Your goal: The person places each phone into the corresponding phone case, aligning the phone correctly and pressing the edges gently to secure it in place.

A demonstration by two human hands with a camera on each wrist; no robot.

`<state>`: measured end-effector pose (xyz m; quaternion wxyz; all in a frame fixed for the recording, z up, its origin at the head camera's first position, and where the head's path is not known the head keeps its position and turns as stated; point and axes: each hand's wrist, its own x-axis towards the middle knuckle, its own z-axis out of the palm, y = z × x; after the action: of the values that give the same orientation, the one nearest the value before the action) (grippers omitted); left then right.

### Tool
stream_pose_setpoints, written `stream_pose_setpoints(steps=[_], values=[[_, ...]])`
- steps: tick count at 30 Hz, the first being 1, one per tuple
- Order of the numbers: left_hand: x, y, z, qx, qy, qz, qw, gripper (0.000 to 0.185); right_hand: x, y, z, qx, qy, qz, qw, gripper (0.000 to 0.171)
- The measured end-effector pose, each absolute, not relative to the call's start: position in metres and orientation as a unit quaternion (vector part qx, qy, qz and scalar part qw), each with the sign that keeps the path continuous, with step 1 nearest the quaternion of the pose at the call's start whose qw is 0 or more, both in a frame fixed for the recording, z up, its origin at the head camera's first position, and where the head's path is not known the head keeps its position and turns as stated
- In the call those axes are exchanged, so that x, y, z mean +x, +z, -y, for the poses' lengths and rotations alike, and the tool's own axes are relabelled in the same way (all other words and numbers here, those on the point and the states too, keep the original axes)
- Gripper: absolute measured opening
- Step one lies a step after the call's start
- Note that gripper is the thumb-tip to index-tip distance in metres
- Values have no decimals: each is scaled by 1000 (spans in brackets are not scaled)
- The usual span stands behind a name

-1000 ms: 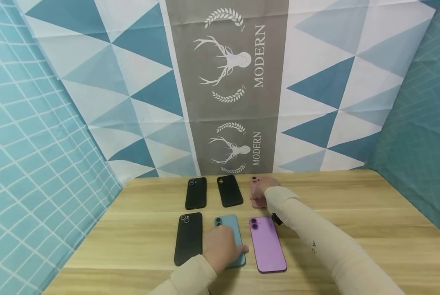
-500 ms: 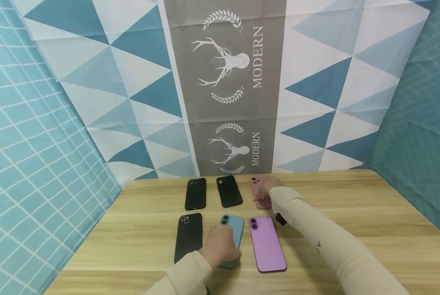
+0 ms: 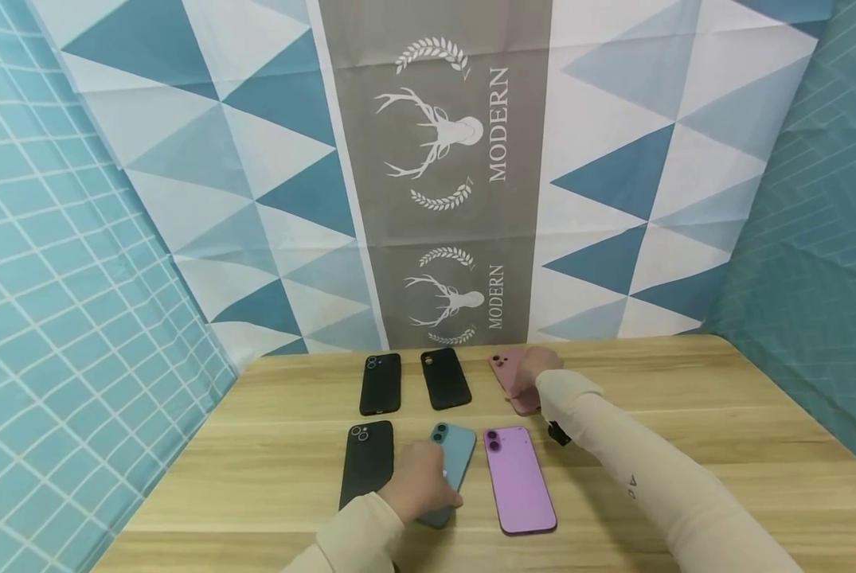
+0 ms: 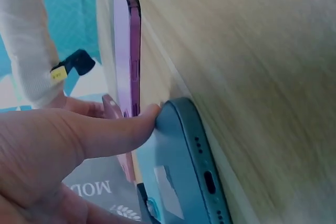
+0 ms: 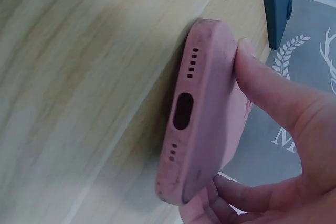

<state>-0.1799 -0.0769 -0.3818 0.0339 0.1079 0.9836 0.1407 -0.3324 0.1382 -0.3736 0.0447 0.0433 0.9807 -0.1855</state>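
My left hand (image 3: 420, 481) grips the teal phone (image 3: 459, 454), which lies slanted on the table. In the left wrist view its thumb touches one lower corner of the teal phone (image 4: 176, 129); the fingertips are mostly hidden. Farther back on the right, my right hand (image 3: 535, 370) holds a pink phone case (image 3: 506, 366) across its width. The right wrist view shows the thumb on one long side of the pink phone case (image 5: 210, 108) and curled fingers at the other. Whether a phone is inside it, I cannot tell.
A purple phone (image 3: 521, 481) lies right of the teal one, and a black phone (image 3: 366, 465) left of it. In the back row are a black phone-shaped piece (image 3: 381, 384) and a black phone case (image 3: 445, 380). A patterned cloth (image 3: 438, 199) hangs behind the table.
The teal phone has turned clockwise, its top end now pointing to the right. The pink phone case has turned the other way, its lower end swung right. The head view has tilted up slightly.
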Motion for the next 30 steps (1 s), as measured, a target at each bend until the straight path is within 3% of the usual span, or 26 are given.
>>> stream_pose_setpoints(steps=[12,22,26,30], values=[[-188,-382,88,68,220,-972,48,74,-320,-379,-143,66,-247,-966,34,55],[-195,-371,97,18,259,-963,72,54,-332,-378,-152,67,-269,-961,-18,36],[-199,-365,102,32,257,-963,76,42,-337,-378,-162,72,-270,-960,-9,31],[-205,-362,111,49,294,-947,121,24,-336,-375,-173,76,-277,-958,-2,27]])
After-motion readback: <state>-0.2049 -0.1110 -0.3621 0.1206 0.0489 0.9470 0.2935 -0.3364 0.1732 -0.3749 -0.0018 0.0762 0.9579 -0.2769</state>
